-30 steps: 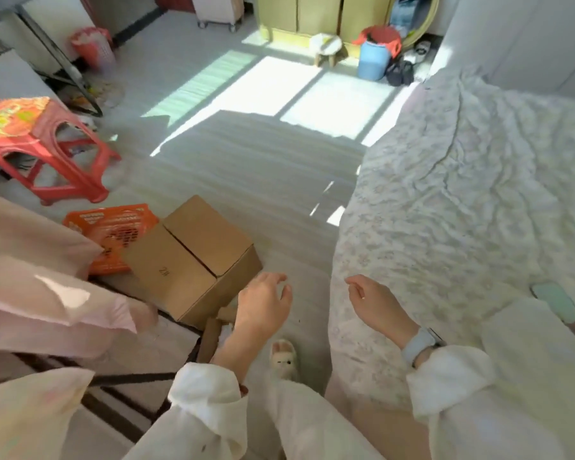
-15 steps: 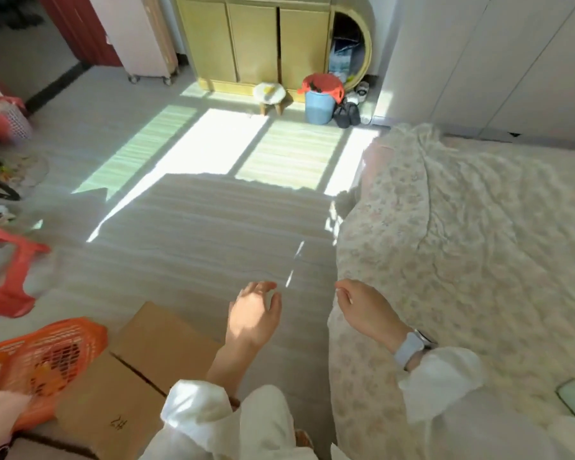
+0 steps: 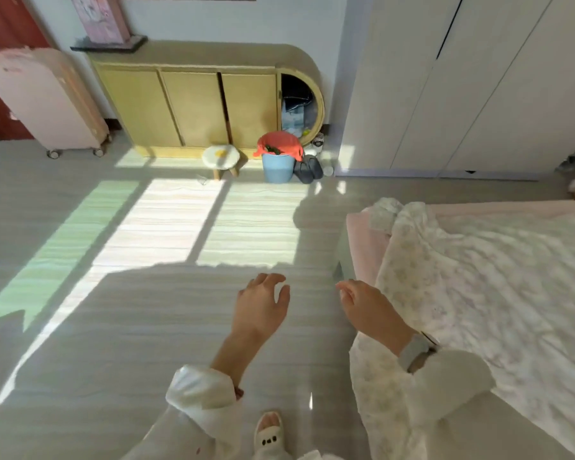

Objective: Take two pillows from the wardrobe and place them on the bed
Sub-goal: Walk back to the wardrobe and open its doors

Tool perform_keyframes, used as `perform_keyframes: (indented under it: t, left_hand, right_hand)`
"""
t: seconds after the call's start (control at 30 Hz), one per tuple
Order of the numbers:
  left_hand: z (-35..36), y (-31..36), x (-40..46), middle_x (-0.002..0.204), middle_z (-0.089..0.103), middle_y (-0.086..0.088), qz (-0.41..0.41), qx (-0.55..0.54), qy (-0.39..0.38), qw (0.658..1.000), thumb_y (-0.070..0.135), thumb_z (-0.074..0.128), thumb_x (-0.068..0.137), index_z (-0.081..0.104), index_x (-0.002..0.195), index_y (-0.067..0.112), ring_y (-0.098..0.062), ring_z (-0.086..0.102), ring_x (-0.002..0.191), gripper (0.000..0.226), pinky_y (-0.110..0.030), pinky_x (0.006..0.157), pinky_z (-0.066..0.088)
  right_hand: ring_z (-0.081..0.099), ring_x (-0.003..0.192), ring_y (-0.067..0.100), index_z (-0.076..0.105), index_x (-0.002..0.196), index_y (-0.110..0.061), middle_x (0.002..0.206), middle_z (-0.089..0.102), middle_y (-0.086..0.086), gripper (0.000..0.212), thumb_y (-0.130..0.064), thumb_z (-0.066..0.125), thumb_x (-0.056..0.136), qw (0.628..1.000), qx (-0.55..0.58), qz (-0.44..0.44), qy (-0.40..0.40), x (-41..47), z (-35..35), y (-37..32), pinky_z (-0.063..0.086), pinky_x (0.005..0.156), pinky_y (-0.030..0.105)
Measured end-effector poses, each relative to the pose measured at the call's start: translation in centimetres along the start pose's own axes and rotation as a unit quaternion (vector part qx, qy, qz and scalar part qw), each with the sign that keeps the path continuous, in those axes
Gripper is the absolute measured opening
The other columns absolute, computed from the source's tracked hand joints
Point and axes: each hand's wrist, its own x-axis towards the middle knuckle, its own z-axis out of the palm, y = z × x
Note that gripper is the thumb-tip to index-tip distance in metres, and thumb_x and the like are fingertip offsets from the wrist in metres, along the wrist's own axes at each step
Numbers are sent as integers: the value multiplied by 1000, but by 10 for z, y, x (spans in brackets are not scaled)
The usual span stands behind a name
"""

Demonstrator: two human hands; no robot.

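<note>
Your left hand [image 3: 261, 307] and right hand [image 3: 367, 308] hang empty, fingers [image 3: 273, 280] loosely apart. No pillows show; presumably they're behind the shut wardrobe [image 3: 462, 84] doors, well ahead of your fingers. The bed [image 3: 498, 277] lies just right of them. Expect pillows light and squashy: clasp each by its middle

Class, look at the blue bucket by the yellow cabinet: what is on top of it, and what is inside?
An orange-red cloth or bag is draped over the rim of the blue plastic bucket, with something dark showing at its opening. Whatever lies deeper inside is covered and cannot be seen.
</note>
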Motion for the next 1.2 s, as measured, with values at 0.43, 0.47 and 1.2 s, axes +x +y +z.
perform_keyframes:
  t: [0.43, 0.47, 1.2]
  left_hand:
    - [9, 68, 366, 123, 58, -2, 96, 19, -78, 992, 27, 46, 93, 57, 118, 18, -20, 53, 113, 28, -39, 101, 36]
    - [10, 79, 397, 123, 58, -2, 99, 23, -81, 992, 27, 46, 93, 57, 118, 18, -20, 52, 114, 28, -38, 101, 36]
    - [96, 330, 955, 122, 59, -5, 308, 50, -206, 927, 25, 45, 94, 56, 118, 16, -22, 55, 109, 28, -38, 98, 40]
  right_hand:
    - [54, 110, 23, 53, 119, -11, 121, 60, 10, 29, -16, 38, 95, 992, 37, 93, 81, 308, -112, 33, 38, 93, 30]
    - [55, 108, 24, 54, 117, -11, 118, 61, 10, 28, -16, 39, 95, 991, 41, 96, 87, 336, -124, 38, 39, 91, 30]
    - [52, 115, 27, 51, 122, -10, 124, 57, 15, 30, -16, 37, 96, 927, 99, 294, 210, 761, -393, 181, 37, 97, 34]
